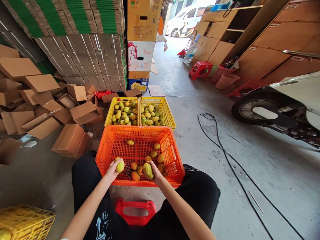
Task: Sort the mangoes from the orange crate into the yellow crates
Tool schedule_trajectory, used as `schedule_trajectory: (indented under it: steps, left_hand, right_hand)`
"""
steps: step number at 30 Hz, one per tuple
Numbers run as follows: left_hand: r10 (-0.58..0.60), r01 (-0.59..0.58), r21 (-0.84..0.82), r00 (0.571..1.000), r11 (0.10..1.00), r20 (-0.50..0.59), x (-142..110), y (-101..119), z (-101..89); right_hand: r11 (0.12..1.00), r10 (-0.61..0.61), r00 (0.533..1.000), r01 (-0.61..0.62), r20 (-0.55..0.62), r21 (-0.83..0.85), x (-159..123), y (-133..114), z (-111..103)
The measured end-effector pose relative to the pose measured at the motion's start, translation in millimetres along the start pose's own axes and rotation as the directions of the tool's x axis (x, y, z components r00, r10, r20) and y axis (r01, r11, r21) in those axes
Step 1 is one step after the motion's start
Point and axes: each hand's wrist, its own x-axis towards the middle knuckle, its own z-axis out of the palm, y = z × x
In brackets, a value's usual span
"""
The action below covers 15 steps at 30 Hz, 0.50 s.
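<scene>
Though part-full, orng crate [137, 183] w/ fruit [153, 154]

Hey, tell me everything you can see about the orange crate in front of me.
The orange crate is a wide, open-topped rectangle, apparently plastic, with slotted walls, a grid-like floor and a handle slot in its right wall. It sits upright between your knees, directly before two yellow crates. Loose yellow-to-orange fruit rests on its floor, mostly toward the near right. What supports it is hidden.
</scene>
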Motion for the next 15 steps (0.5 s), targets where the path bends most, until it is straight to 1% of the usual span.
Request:
schedule_trajectory:
  steps: [2,5,9,12,15]
  left_hand:
    - [-0.059,0.059,0.005,0.998,0.998,0.021,-2.5,2.4,1.1]
    - [-0.144,0.141,0.05,0.989,0.989,0.045,-6.7,5.0,2.9]
    - [-0.19,0.185,0.079,0.98,0.98,0.061,-7.1,5.6,2.5]
    - [-0.163,0.159,0.059,0.984,0.985,0.07,-3.6,4.1,0.9]
    - [-0.076,0.075,0.011,0.995,0.997,0.068,0.1,1.9,0.1]
  right_hand:
    - [0.998,0.064,0.998,-0.064,-0.016,0.022,-3.1,-1.5,3.2]
    - [0.992,0.124,0.992,-0.124,-0.025,-0.007,-5.7,-2.4,5.9]
    - [0.989,0.139,0.99,-0.141,-0.034,-0.047,-6.5,-2.1,5.4]
    - [0.995,0.095,0.995,-0.095,-0.016,-0.038,-6.4,-2.8,5.3]
    - [0.999,-0.009,1.0,0.009,0.011,-0.031,-4.3,-4.4,4.6]
